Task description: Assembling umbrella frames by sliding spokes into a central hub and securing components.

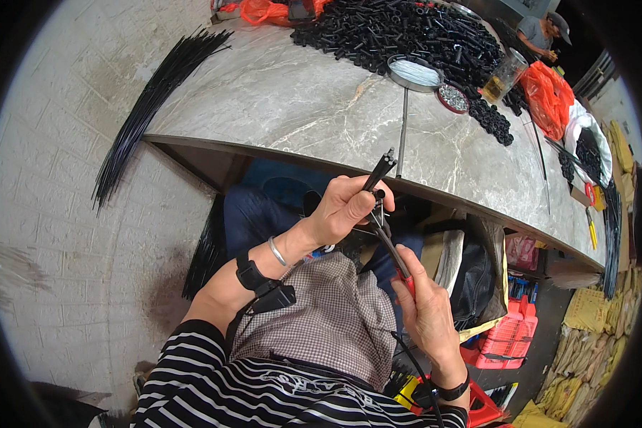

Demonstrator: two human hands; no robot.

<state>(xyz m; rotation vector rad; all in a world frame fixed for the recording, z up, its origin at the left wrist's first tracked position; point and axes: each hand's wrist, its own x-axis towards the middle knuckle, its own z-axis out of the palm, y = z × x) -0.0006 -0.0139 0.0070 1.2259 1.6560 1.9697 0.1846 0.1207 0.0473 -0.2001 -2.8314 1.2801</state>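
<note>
Black rods (pixel 382 170), lower stretch hidden inside the left hand (pixel 341 209). Heap of black tubes (pixel 399 30), cut off by upper edge. Red-rimmed dish (pixel 466 107), contents too small to tell.

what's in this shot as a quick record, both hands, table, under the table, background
left hand: grips black rods
right hand: holds red-handled tool, tip at the left hand
table: black tube pile, round metal dish, clear jar
under table: black bag
background: another person, upper right
</note>
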